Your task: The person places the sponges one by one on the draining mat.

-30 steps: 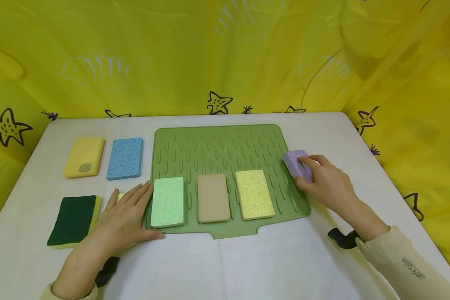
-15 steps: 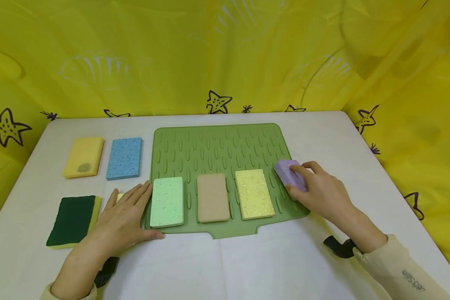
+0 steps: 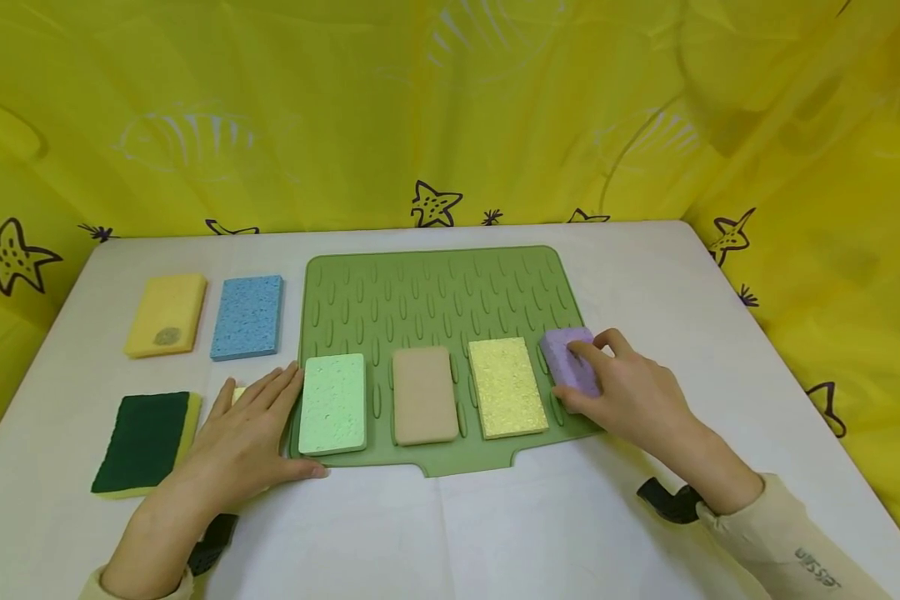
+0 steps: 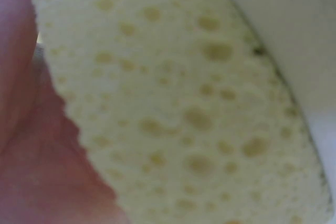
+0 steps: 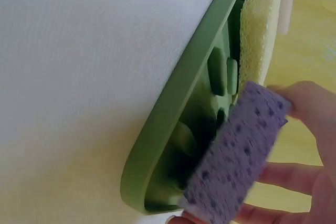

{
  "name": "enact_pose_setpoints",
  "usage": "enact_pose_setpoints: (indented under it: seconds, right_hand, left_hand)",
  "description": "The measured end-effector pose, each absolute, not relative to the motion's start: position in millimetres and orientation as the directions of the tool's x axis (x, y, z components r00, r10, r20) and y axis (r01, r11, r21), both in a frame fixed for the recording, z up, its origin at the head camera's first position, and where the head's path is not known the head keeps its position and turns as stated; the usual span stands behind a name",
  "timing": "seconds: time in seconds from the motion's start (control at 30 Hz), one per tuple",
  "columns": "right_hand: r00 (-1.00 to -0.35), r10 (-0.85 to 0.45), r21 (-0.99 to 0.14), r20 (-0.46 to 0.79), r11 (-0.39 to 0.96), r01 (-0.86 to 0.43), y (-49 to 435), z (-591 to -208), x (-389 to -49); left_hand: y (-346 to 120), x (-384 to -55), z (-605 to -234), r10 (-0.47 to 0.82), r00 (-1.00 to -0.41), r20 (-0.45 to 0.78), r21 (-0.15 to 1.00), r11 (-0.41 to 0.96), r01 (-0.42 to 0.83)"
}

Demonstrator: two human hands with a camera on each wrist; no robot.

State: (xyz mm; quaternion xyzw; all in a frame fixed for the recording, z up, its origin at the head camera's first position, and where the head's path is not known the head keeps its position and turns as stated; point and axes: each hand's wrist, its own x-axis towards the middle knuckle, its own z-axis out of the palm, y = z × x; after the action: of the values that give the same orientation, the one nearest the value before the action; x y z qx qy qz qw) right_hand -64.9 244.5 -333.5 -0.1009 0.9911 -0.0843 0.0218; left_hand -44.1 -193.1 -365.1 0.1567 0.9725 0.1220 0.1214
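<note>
My right hand [image 3: 637, 404] pinches a purple sponge [image 3: 562, 354] over the right front part of the green ribbed mat [image 3: 427, 300]. The right wrist view shows this purple sponge [image 5: 236, 156] tilted, with the thumb and fingers at its sides. With fingers extended, my left hand [image 3: 247, 437] rests at the mat's left edge. Under it lies a pale yellow sponge [image 4: 168, 87], mostly hidden in the head view. A mint green sponge [image 3: 333, 404], a beige sponge [image 3: 425, 396] and a yellow sponge [image 3: 507, 387] lie in a row on the mat.
On the white table [image 3: 390, 533], left of the mat, lie a yellow sponge with a round mark [image 3: 167, 312], a blue sponge [image 3: 247, 317] and a dark green scouring sponge [image 3: 142, 442]. A yellow patterned curtain [image 3: 345, 108] hangs behind.
My right hand has carried the purple sponge leftward and toward me, from the mat's right edge to beside the yellow sponge in the row. The left hand stays in place.
</note>
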Motion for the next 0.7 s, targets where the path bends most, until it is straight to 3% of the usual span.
enact_pose_setpoints:
  seconds: [0.7]
  right_hand:
    - [-0.943,-0.305,-0.239,-0.132,0.933,-0.268,258,-325,-69]
  left_hand:
    - [-193,-44,-364,0.338,-0.919,-0.202,0.278,0.92,0.277]
